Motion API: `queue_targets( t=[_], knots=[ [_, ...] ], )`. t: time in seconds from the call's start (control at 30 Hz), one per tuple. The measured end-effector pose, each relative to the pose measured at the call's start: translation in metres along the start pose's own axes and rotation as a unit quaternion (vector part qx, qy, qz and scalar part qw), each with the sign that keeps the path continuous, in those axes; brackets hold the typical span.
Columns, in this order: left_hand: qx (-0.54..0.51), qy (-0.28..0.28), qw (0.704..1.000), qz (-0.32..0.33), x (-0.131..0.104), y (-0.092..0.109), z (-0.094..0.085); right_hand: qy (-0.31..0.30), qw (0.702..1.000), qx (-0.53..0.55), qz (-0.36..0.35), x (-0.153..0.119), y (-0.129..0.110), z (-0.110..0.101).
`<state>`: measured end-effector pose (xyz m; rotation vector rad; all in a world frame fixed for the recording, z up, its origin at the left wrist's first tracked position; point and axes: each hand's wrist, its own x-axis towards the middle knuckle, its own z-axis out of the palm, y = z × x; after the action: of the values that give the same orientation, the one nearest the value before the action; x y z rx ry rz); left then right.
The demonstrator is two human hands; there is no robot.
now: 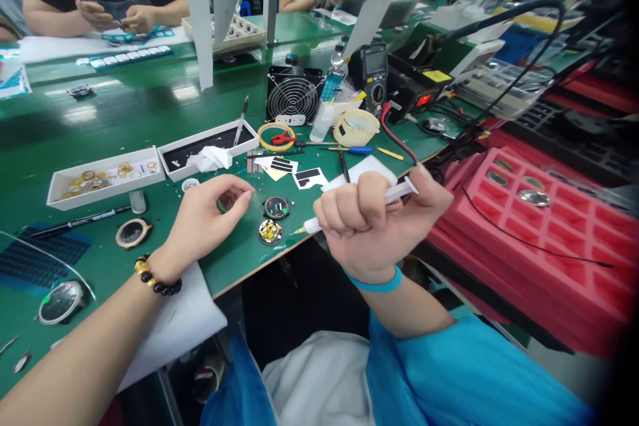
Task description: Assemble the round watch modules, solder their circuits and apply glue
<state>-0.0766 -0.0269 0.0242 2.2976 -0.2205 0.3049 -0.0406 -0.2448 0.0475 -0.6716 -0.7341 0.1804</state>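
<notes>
A white syringe [312,225] with a yellowish tip is held in my right hand [372,219], its fingers wrapped round the barrel and the thumb by the plunger end. The tip points left, toward an open round watch part with yellow and silver insides [270,231]. Just behind that part lies a dark round watch face [276,207] with a green dot. My left hand [212,213] is left of both parts, thumb and index fingertips pressed together; anything between them is too small to make out. A black and gold bead bracelet circles the left wrist.
Two white trays [107,176] of small parts stand behind my left hand. A fan [294,96], a multimeter [372,76] and a tape roll [355,126] are at the back. Red foam trays [549,213] fill the right side. Across the table, people work.
</notes>
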Motion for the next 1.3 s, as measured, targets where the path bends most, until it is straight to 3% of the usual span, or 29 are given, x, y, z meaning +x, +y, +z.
queue_targets(
  t=[0.17, 0.33, 0.57, 0.73, 0.87, 1.0, 1.2, 1.3],
  knots=[
    [-0.030, 0.029, 0.999, -0.014, 0.000, -0.002, 0.002, 0.072, 0.997, 0.003, 0.029, 0.000, 0.007, 0.004],
    [-0.092, 0.120, 0.988, -0.044, 0.001, -0.004, 0.000, 0.144, 0.986, -0.020, 0.079, 0.018, 0.001, 0.003],
    [-0.208, 0.255, 0.941, -0.081, 0.008, -0.008, -0.009, 0.139, 0.985, -0.052, 0.092, 0.075, 0.012, -0.021],
    [-0.125, 0.300, 0.943, -0.074, 0.015, -0.026, -0.022, 0.141, 0.979, -0.120, 0.081, 0.128, 0.049, -0.031],
    [-0.001, 0.278, 0.960, -0.041, 0.017, -0.041, -0.033, 0.121, 0.978, -0.139, 0.099, 0.162, 0.084, -0.031],
    [0.112, 0.210, 0.971, -0.001, 0.018, -0.051, -0.031, 0.111, 0.974, -0.097, 0.174, 0.171, 0.106, -0.039],
    [0.287, 0.038, 0.957, 0.029, 0.016, -0.052, -0.024, 0.143, 0.969, -0.034, 0.196, 0.160, 0.104, -0.063],
    [0.278, 0.011, 0.960, 0.037, 0.015, -0.052, -0.023, 0.161, 0.968, -0.013, 0.194, 0.158, 0.098, -0.065]
  ],
)
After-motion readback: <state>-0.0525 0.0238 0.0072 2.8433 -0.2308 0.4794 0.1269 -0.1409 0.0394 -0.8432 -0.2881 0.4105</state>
